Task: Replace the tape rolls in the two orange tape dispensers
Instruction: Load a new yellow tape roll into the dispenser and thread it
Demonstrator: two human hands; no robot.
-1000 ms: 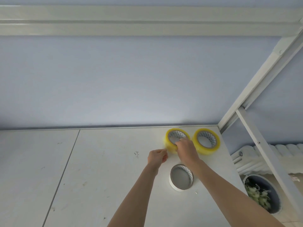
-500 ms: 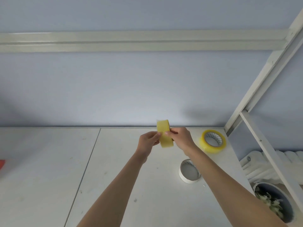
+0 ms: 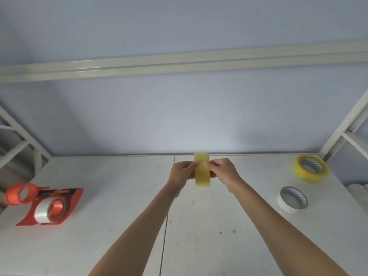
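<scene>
head view: left hand (image 3: 182,172) and right hand (image 3: 223,171) pinch yellow tape roll (image 3: 202,170) (edge-on).

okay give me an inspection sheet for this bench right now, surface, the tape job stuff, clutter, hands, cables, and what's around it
Surface: white table, scuffed, with a seam running front to back.
Job's things: yellow tape roll held on edge above the table; second yellow roll lying flat at far right; orange tape dispenser at left, lying on its side with a clear roll on its hub. A second dispenser cannot be made out.
Clutter: near-empty white core at right; loose orange ring at left edge.
Hands: left hand and right hand both pinch the held roll.
Cables: nothing seen.
Surroundings: blue wall, white frame rail.
</scene>
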